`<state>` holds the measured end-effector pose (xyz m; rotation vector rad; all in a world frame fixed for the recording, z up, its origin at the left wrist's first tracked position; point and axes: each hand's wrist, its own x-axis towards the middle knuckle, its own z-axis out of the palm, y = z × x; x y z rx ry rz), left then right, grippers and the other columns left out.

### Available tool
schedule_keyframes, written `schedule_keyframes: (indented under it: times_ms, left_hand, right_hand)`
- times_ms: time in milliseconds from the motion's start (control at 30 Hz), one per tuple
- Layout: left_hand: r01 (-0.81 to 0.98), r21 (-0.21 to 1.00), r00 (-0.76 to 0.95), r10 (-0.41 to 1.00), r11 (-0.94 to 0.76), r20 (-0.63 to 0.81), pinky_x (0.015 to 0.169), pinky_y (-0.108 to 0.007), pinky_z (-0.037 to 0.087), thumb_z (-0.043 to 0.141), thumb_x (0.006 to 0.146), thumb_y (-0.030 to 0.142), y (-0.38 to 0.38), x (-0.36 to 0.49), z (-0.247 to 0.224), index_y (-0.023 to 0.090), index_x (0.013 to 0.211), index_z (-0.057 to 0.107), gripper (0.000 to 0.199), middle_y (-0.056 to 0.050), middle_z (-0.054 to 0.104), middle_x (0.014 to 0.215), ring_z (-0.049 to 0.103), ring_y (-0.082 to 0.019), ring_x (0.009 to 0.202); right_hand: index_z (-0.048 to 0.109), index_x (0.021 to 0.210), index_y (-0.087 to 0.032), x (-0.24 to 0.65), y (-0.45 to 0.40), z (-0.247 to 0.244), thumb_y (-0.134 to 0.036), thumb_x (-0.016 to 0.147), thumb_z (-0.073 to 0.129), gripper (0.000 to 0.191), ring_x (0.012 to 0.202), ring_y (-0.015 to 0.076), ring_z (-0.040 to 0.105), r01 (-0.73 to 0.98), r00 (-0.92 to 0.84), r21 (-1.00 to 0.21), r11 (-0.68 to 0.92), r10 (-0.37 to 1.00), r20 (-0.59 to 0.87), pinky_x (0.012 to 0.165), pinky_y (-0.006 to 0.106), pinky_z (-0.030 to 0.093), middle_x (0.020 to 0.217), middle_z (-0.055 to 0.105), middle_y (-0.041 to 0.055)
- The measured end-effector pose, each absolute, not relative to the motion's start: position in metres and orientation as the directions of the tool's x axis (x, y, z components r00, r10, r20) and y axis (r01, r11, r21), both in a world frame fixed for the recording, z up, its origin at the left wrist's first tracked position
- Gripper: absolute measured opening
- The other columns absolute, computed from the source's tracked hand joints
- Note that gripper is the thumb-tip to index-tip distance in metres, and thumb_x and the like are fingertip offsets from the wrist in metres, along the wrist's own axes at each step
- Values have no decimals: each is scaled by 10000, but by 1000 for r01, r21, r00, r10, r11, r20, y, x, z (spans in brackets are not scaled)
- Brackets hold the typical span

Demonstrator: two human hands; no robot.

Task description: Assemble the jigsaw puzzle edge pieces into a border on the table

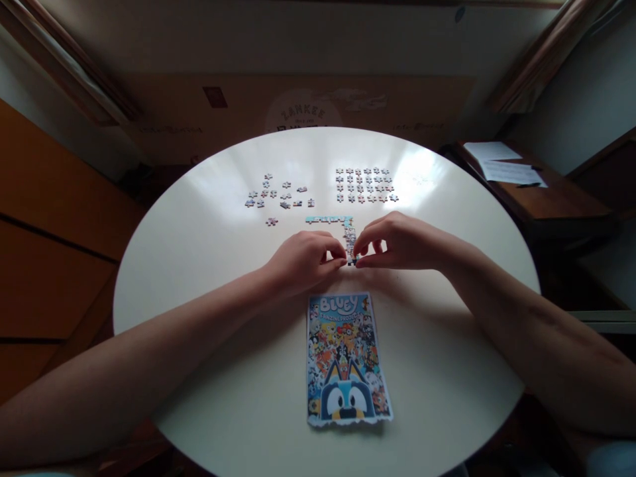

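Note:
A partly joined jigsaw puzzle (350, 236) lies on the white table, forming a corner: a light-blue top row runs left to right, and a narrow column comes down from its right end. At the column's lower end, my left hand (311, 258) is closed, thumb and forefinger against its left side. From the right, my right hand (392, 242) meets the same end with thumb and forefinger bent in. Fingertips partly hide the lowest pieces. Nearer me lies a colourful reference picture (345, 358) with a blue cartoon dog and the word BLUEY.
Loose puzzle pieces (285, 195) are scattered at the back left, one piece (271, 221) apart from them. Neat rows of pieces (359, 185) stand at the back right. Beyond the oval table (199, 265), papers (514, 173) and a pen lie on a brown desk.

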<state>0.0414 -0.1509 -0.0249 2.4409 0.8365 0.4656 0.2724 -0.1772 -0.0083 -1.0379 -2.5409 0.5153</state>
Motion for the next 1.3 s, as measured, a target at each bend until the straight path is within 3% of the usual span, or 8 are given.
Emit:
schedule_keyframes:
  times_ms: [367, 700, 1100, 1300]
  left_hand:
    - [488, 471, 777, 612, -735, 149, 691, -299, 424, 606, 898, 288, -153, 39, -28, 209, 879, 765, 178, -52, 711, 903, 600, -165, 743]
    - [503, 434, 778, 610, -747, 148, 724, -321, 436, 589, 914, 303, -155, 41, -30, 228, 888, 769, 196, -61, 717, 935, 625, -201, 835]
    - [453, 259, 799, 518, -853, 306, 629, -284, 454, 581, 921, 263, -156, 39, -39, 213, 828, 745, 195, -18, 701, 831, 643, -173, 778]
    - [449, 250, 799, 511, -858, 317, 627, -276, 454, 582, 915, 245, -157, 40, -38, 221, 813, 749, 197, -10, 701, 814, 650, -166, 770]
  right_hand:
    - [789, 898, -200, 283, -170, -13, -267, 835, 731, 110, 616, 104, 663, 616, -631, -486, 620, 757, 166, 605, 223, 492, 779, 759, 1]
    - [774, 893, -181, 283, -168, -18, -279, 834, 735, 121, 616, 98, 636, 630, -598, -581, 515, 799, 59, 592, 218, 477, 741, 735, -5]
    - [759, 914, -179, 280, -166, -19, -301, 844, 725, 144, 604, 94, 595, 641, -593, -604, 474, 805, 3, 573, 213, 418, 705, 688, -10]
    - [757, 899, -194, 278, -166, -19, -274, 838, 720, 107, 618, 94, 587, 649, -601, -582, 489, 800, 2, 578, 215, 401, 720, 685, -14]
